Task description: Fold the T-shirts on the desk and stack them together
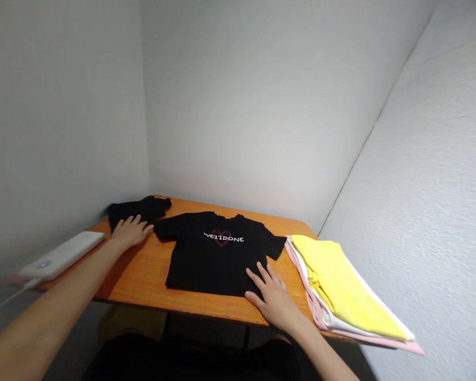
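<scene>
A black T-shirt (218, 264) with white lettering and a red heart outline lies spread on the wooden table, its neck toward the back wall. On the shirt's lower right edge rests my right hand (272, 293), fingers spread and holding nothing. My left hand (130, 232) reaches to the back left, its fingers apart over the near edge of a second black garment (140, 209), which is bunched or folded. Whether those fingertips press on that cloth I cannot tell.
Folded yellow, white and pink clothes (337, 280) are stacked at the table's right, overhanging its edge. A white power bank (63, 254) with a plugged-in cable (8, 301) lies at the left edge. Walls close in the wooden table (138, 275) at the back and both sides.
</scene>
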`<state>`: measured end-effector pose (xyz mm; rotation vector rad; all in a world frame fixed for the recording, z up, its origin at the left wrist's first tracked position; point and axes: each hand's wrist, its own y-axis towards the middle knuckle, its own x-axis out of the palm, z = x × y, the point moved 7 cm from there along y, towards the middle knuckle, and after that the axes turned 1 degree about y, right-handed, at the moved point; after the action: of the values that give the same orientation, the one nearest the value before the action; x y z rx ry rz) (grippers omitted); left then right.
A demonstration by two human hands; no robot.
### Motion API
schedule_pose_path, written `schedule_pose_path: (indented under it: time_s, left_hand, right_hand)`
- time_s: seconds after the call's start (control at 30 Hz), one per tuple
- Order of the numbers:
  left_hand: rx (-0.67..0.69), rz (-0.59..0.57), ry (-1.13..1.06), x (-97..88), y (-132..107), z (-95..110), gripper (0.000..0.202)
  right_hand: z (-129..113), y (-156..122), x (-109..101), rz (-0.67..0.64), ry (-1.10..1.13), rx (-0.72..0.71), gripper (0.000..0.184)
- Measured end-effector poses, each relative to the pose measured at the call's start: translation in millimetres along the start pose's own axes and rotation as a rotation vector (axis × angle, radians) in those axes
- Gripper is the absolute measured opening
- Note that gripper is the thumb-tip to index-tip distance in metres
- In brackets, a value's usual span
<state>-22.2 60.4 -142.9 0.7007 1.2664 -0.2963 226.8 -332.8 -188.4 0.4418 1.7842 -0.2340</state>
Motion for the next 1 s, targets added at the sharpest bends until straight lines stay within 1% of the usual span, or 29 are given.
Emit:
schedule_pose_path:
  time_s: [0.07,0.1,0.13,0.17,0.2,0.27,0.3,0.33,0.37,0.43,0.5,0.57,0.6,0.63,0.67,0.7,0.73,0.77,0.8,0.87,0.9,0.93,0.97,1.0]
  left_hand:
    - [-0.049,-0.022,0.02,1.1,9,8,0.066]
    - [-0.061,-0.029,0.029,1.2,10,17,0.067]
    - [-0.038,-0.035,0.028,1.6,7,32,0.066]
    - [0.02,-0.042,0.018,2.3,1,52,0.064]
    - [0.112,-0.053,0.0,3.8,-10,75,0.062]
    - [0.319,-0.091,-0.047,9.5,-39,121,0.059]
    - [0.385,-0.123,-0.064,14.6,-55,137,0.061]
    - [0.4,-0.169,-0.07,21.7,-69,147,0.065]
    - [0.368,-0.219,-0.065,30.2,-80,148,0.071]
    - [0.256,-0.29,-0.042,46.4,-92,137,0.083]
    - [0.196,-0.296,-0.02,54.6,-95,122,0.085]
    - [0.193,-0.261,0.022,50.1,-96,116,0.083]
    - [0.199,-0.235,0.046,42.9,-98,120,0.082]
    - [0.221,-0.201,0.057,32.5,-104,129,0.081]
    - [0.268,-0.164,0.045,20.4,-113,145,0.079]
    - [0.341,-0.126,0.009,7.9,-127,168,0.076]
    - [0.447,-0.098,-0.056,-3.1,-144,196,0.072]
    - [0.577,-0.101,-0.137,-10.1,-165,228,0.067]
    - [0.693,-0.112,-0.206,-13.4,-187,259,0.065]
    - [0.818,-0.108,-0.285,-9.5,-223,311,0.075]
    - [0.841,-0.081,-0.296,-3.9,-236,331,0.077]
    - [0.832,-0.041,-0.281,3.0,-244,344,0.071]
    - [0.814,0.005,-0.263,9.5,-248,354,0.059]
    - [0.79,0.053,-0.249,14.9,-249,358,0.046]
  right_hand:
    - [-2,-10,-2,-0.046,-0.033,0.021,0.066]
    - [-4,-16,-4,-0.065,-0.046,0.029,0.068]
    - [-5,-21,-7,-0.084,-0.056,0.034,0.069]
    - [-7,-25,-10,-0.102,-0.063,0.035,0.069]
    - [-7,-28,-13,-0.112,-0.068,0.035,0.068]
    - [-7,-29,-23,-0.087,-0.061,0.037,0.066]
    - [-6,-28,-27,-0.061,-0.05,0.032,0.066]
    - [-6,-27,-29,-0.044,-0.037,0.023,0.067]
    - [-6,-27,-29,-0.045,-0.024,0.017,0.07]
    - [-4,-28,-22,-0.089,-0.014,0.018,0.076]
    - [-3,-31,-17,-0.133,-0.016,0.005,0.077]
    - [-1,-27,-23,-0.111,0.008,-0.044,0.072]
    - [2,-21,-32,-0.066,0.029,-0.07,0.07]
    - [8,-11,-44,-0.002,0.049,-0.079,0.067]
    - [18,3,-57,0.075,0.068,-0.054,0.063]
    - [32,20,-70,0.153,0.08,-0.002,0.058]
    - [47,38,-81,0.212,0.085,0.067,0.052]
    - [62,58,-88,0.241,0.095,0.149,0.047]
    - [76,78,-91,0.249,0.102,0.212,0.045]
    - [95,113,-88,0.235,0.116,0.295,0.043]
    - [100,126,-84,0.226,0.12,0.315,0.041]
    - [104,136,-78,0.218,0.124,0.331,0.039]
    - [107,143,-72,0.209,0.128,0.344,0.035]
    - [108,148,-65,0.202,0.132,0.35,0.032]
